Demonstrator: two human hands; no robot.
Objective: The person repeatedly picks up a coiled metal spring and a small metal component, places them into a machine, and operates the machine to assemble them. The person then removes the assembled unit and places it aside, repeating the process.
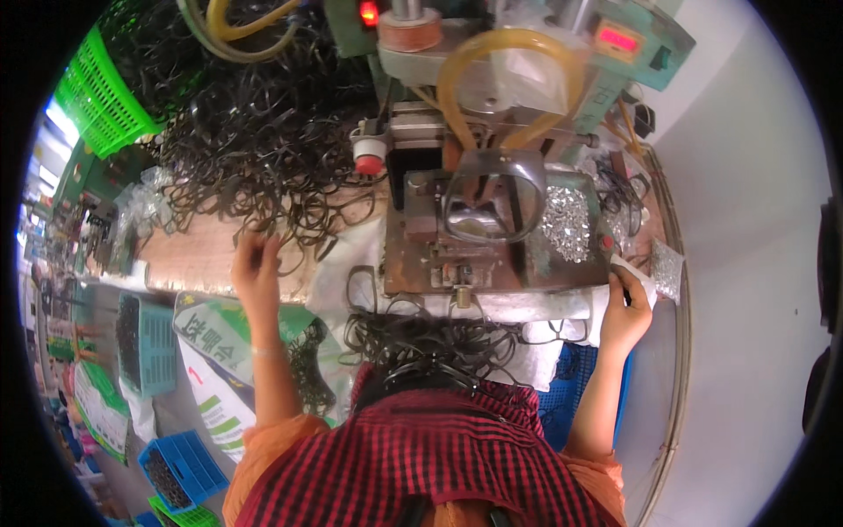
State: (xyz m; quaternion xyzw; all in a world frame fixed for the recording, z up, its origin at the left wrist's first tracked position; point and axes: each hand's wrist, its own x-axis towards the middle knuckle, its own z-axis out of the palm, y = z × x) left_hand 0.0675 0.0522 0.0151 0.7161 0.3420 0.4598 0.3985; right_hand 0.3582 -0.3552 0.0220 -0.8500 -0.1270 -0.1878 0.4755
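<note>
My left hand (255, 270) reaches to the near edge of a big heap of black eyeglass frames (263, 132). Its fingers are closed together on a dark frame there; their tips blend with the heap. My right hand (627, 309) is at the front right corner of the press's metal bed (544, 279), beside a white sheet. Its fingers are curled in, and whatever they hold is hidden. Over the middle of the bed stands a clear guard (496, 195). Small shiny metal parts (566, 224) lie in a pile on the bed's right side.
More black frames (430, 338) are bunched on white cloth at my lap. A red-topped button (369, 164) stands left of the press, yellow hoses (518, 53) loop above. A green basket (105, 97) is at far left, blue crates (183, 470) on the floor, a wall (755, 263) at right.
</note>
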